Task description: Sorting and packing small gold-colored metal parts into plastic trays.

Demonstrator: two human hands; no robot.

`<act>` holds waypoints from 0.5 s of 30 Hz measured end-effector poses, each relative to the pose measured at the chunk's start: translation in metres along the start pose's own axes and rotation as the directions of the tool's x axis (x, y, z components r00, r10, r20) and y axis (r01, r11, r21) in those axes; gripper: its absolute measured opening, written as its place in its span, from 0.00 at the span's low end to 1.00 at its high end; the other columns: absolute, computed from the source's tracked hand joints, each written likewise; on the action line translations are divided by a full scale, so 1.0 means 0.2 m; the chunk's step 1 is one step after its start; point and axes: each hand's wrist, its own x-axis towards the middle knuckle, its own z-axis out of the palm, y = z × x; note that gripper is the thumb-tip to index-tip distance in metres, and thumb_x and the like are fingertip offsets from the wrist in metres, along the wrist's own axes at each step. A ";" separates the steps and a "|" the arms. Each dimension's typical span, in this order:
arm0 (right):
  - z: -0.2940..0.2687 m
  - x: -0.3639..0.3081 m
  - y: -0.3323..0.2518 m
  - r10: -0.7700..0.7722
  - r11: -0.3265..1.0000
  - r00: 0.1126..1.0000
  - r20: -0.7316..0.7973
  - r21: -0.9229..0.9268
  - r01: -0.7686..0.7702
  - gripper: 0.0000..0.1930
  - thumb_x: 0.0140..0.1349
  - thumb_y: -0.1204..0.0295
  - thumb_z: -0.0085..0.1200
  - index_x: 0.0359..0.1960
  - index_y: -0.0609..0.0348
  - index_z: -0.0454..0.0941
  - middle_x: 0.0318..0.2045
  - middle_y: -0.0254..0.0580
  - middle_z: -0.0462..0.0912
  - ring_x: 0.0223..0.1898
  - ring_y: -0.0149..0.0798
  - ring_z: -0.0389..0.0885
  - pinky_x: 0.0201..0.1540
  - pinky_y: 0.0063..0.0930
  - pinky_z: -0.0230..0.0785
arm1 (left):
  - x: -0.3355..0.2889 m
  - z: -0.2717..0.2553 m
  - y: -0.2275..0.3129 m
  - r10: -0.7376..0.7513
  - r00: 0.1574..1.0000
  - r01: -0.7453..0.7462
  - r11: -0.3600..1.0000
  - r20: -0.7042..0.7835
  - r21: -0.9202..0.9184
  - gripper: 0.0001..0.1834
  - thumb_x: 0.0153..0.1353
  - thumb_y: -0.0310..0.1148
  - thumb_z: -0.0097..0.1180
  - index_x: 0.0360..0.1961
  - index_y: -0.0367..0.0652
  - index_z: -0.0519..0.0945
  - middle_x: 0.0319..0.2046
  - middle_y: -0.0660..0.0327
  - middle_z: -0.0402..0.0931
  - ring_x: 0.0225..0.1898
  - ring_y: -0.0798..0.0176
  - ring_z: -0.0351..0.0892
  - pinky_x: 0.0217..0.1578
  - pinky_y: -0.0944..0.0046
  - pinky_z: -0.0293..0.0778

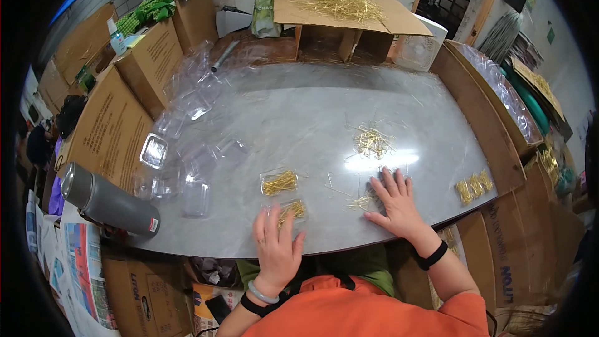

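Observation:
My left hand (276,253) is open, its fingers stretched over the near edge of a small clear plastic box (301,213) filled with thin gold-coloured wire pieces (289,210). Just beyond it lies a second clear box (265,176) with a bundle of the same wire pieces (281,182). My right hand (397,208) lies flat with fingers spread on the table, beside a few loose gold wire pieces (360,202). Past its fingertips is a larger loose pile of gold wire pieces (373,141). Neither hand visibly grips anything.
Empty clear plastic boxes (197,195) spread over the table's left side, near a grey bottle (115,203). Filled packs (474,187) sit at the right edge. A cardboard box (405,20) at the back bears a wire heap (346,5). Cardboard walls (480,109) border the grey table (281,112).

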 end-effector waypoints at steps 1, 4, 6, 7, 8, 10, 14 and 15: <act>-0.01 0.03 -0.02 0.004 1.000 1.000 0.021 -0.023 -0.004 0.41 0.67 0.42 0.54 0.72 0.58 0.66 0.74 0.57 0.61 0.77 0.65 0.52 0.78 0.62 0.41 | -0.03 0.02 0.01 0.084 0.996 -0.082 0.993 0.018 -0.088 0.27 0.64 0.30 0.63 0.62 0.31 0.74 0.66 0.42 0.67 0.68 0.35 0.65 0.66 0.43 0.66; 0.08 0.08 -0.05 -0.058 0.983 0.993 -0.105 0.169 0.075 0.39 0.67 0.45 0.54 0.70 0.63 0.67 0.72 0.58 0.64 0.75 0.64 0.55 0.77 0.59 0.45 | -0.07 0.10 0.06 0.286 0.954 -0.247 0.921 0.093 -0.300 0.28 0.63 0.28 0.64 0.62 0.29 0.73 0.67 0.41 0.66 0.66 0.35 0.68 0.65 0.42 0.68; 0.11 0.09 -0.06 -0.050 0.960 0.988 -0.143 0.266 0.087 0.34 0.69 0.51 0.55 0.67 0.66 0.69 0.70 0.58 0.67 0.74 0.64 0.59 0.76 0.55 0.49 | -0.02 0.15 0.15 0.367 0.909 -0.273 0.882 0.197 -0.385 0.29 0.62 0.28 0.64 0.63 0.28 0.72 0.67 0.41 0.66 0.65 0.35 0.69 0.64 0.41 0.69; 0.15 0.10 -0.06 0.000 0.947 0.985 -0.174 0.316 0.056 0.32 0.70 0.53 0.55 0.66 0.66 0.69 0.69 0.58 0.68 0.73 0.63 0.60 0.76 0.55 0.50 | -0.01 0.17 0.17 0.351 0.902 -0.250 0.899 0.252 -0.359 0.34 0.61 0.29 0.65 0.65 0.23 0.68 0.69 0.37 0.62 0.69 0.33 0.64 0.68 0.41 0.65; 0.18 0.10 -0.05 0.051 0.930 0.978 -0.201 0.366 0.027 0.30 0.70 0.56 0.55 0.66 0.66 0.69 0.69 0.58 0.68 0.73 0.63 0.61 0.76 0.55 0.51 | 0.00 0.19 0.19 0.319 0.905 -0.235 0.926 0.280 -0.295 0.36 0.62 0.32 0.65 0.66 0.21 0.66 0.70 0.35 0.60 0.71 0.32 0.61 0.69 0.40 0.62; 0.12 0.08 -0.13 -0.011 0.959 0.980 -0.198 0.276 0.066 0.28 0.70 0.59 0.56 0.65 0.65 0.70 0.68 0.58 0.69 0.72 0.63 0.61 0.75 0.55 0.53 | 0.04 0.21 0.21 0.248 0.912 -0.203 0.965 0.327 -0.167 0.41 0.63 0.38 0.66 0.67 0.19 0.63 0.70 0.31 0.57 0.73 0.30 0.55 0.71 0.38 0.58; 0.16 0.08 -0.15 0.126 0.969 0.954 -0.273 0.238 -0.060 0.26 0.69 0.63 0.57 0.64 0.65 0.71 0.67 0.58 0.70 0.71 0.62 0.63 0.74 0.54 0.56 | 0.10 0.23 0.25 0.124 0.921 -0.109 0.992 0.369 -0.061 0.51 0.65 0.54 0.62 0.68 0.15 0.58 0.71 0.26 0.52 0.75 0.27 0.49 0.73 0.33 0.50; 0.16 0.08 -0.17 0.043 0.968 0.965 -0.258 0.250 0.024 0.25 0.69 0.63 0.57 0.64 0.65 0.71 0.67 0.58 0.70 0.71 0.62 0.64 0.74 0.53 0.57 | 0.11 0.26 0.24 0.115 0.924 -0.111 0.993 0.364 -0.031 0.53 0.65 0.57 0.60 0.69 0.15 0.58 0.71 0.25 0.52 0.75 0.26 0.48 0.73 0.32 0.49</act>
